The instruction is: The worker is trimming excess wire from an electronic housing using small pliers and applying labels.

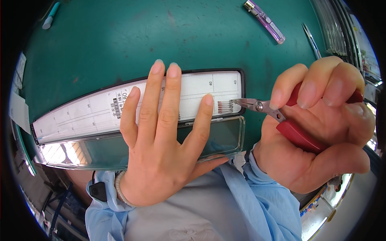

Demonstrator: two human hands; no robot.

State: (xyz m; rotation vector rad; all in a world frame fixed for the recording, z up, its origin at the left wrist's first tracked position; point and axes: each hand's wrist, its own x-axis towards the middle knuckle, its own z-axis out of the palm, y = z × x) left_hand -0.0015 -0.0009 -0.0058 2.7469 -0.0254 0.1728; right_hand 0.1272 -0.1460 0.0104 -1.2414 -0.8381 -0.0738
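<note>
A long tapering black case (132, 80) lies across the bench, its white card liner (193, 83) printed with dotted lines. Its clear lid (225, 134) is folded open toward me. My left hand (161, 148) rests over the case and lid, open, with the fingers spread across the card. A row of several small dark hook-like pieces (225, 107) sits on the card, close to my left index fingertip. My right hand (317, 120) is closed around red-handled snips (299, 136). Their metal tips reach the right end of that row; whether they touch a piece is too small to tell.
On the green bench mat (161, 32) lie a purple lighter (265, 22), a slim metal tool (311, 40) and a teal tube with a pale end (51, 16). Clear cases (329, 28) are stacked at the far right. White paper (20, 108) sticks out at the left edge.
</note>
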